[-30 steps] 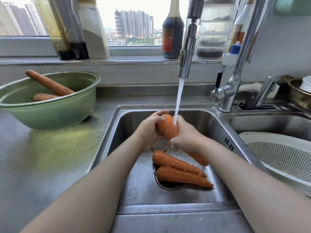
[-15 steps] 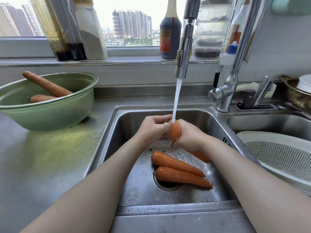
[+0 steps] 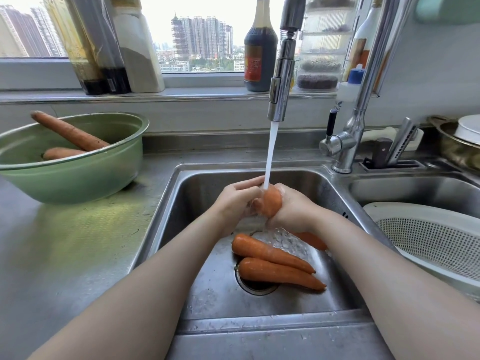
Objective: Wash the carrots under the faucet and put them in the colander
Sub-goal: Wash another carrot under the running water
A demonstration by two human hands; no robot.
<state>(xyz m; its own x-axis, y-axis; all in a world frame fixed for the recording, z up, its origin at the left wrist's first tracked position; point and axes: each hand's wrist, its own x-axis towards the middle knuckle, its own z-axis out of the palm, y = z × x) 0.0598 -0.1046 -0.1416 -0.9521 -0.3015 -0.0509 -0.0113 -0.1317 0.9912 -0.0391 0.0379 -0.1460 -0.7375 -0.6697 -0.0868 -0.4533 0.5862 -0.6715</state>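
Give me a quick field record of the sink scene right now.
held carrot: under the water stream, above the sink
left hand: grips held carrot
right hand: grips held carrot
faucet: running
sink carrots: two, lying at the drain
green bowl: on the counter at left, holds two bowl carrots
colander: in the right basin, no carrot visible in it
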